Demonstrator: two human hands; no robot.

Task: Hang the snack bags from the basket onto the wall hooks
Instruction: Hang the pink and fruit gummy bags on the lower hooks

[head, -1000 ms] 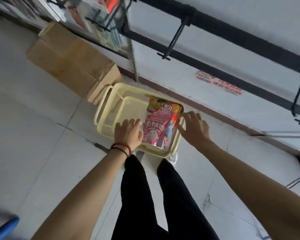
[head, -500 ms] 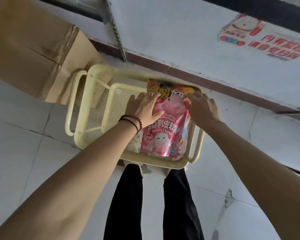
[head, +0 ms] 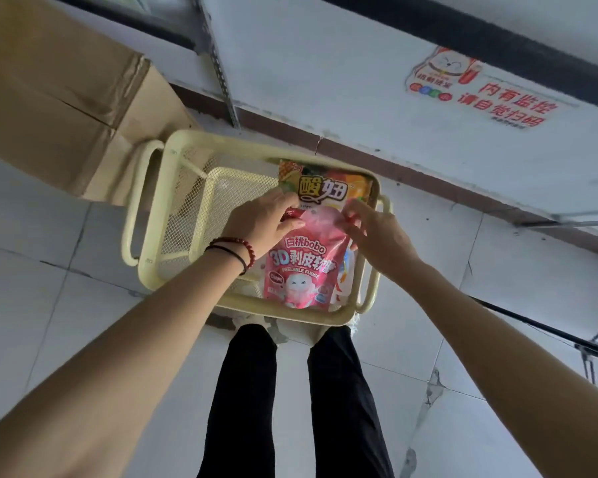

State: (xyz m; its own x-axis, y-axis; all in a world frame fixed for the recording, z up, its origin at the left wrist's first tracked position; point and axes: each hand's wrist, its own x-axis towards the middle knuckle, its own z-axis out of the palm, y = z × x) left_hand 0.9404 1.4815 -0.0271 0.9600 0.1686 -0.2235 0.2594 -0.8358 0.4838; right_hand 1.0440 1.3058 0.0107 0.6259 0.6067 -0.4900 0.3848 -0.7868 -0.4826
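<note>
In the basket (head: 156, 208), left hand (head: 259, 222) and right hand (head: 377, 236) pinched on the pink bag (head: 301, 270); lower bags (head: 325, 189) half-hidden.

The basket (head: 157, 208) sits on the floor (head: 49, 288) just beyond your legs (head: 246, 391), with its far side near the base of the wall (head: 325, 81). In its right half, the top bag (head: 301, 270) lies over a second bag (head: 325, 192), whose far end sticks out past it. Your left hand (head: 259, 222) grips the top bag's far-left corner and your right hand (head: 377, 236) pinches its far-right corner. Cardboard boxes (head: 49, 108) stand left of the basket, close beside it. A shelf upright (head: 218, 74) stands beyond the basket. There is a sticker (head: 480, 91) on the wall, far right.
</note>
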